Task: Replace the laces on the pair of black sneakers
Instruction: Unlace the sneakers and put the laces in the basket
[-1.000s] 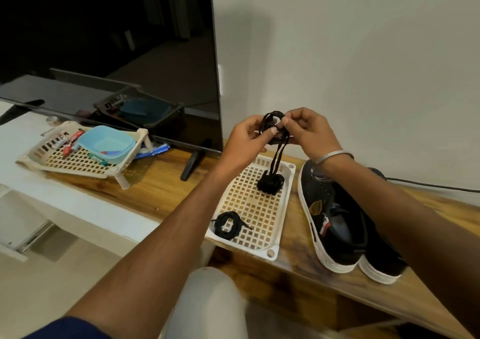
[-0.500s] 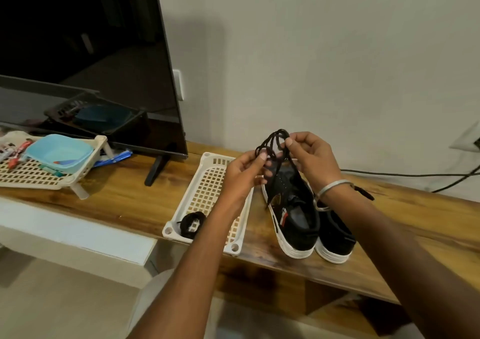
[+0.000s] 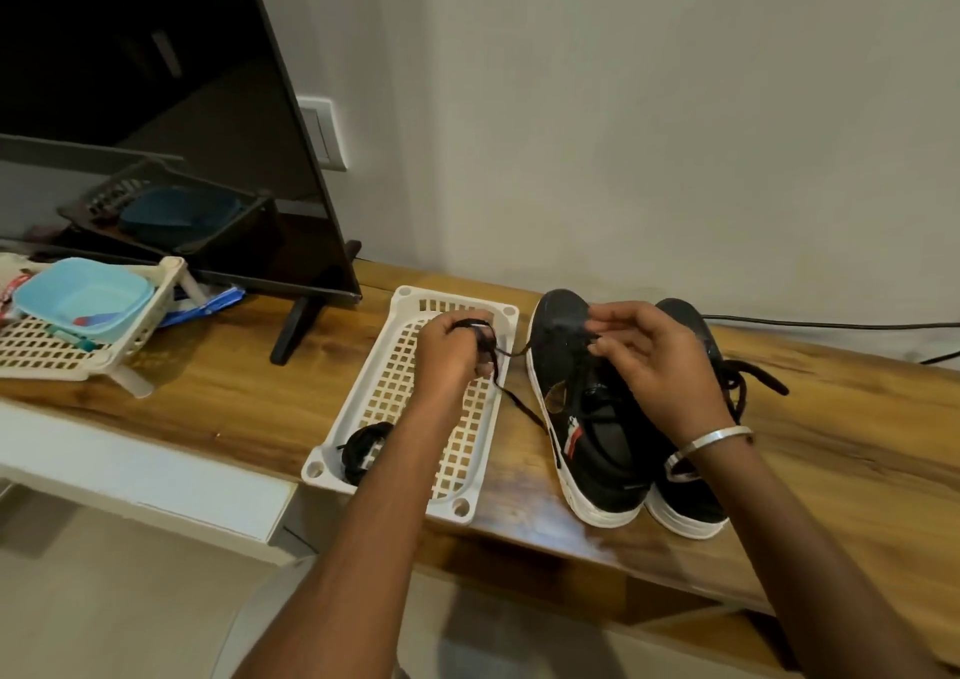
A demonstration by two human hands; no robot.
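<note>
On a wooden shelf [image 3: 218, 397], a white lattice tray [image 3: 363, 408] holds a coiled black lace [image 3: 362, 449] at its near left corner. Above the tray's far end the left hand [image 3: 453, 353] has its fingers curled round a black lace [image 3: 511, 397], which stretches right to the right hand [image 3: 652, 361], pinching its other end over the left sneaker [image 3: 582, 418]; the right sneaker [image 3: 691, 496] sits just beside it. To thread well, likely keep the lace taut and untwisted, guiding the tip into the farthest eyelet.

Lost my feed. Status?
Left hand and right hand grip one lace, stretched between them. Sneakers beneath. Nothing blocking.
</note>
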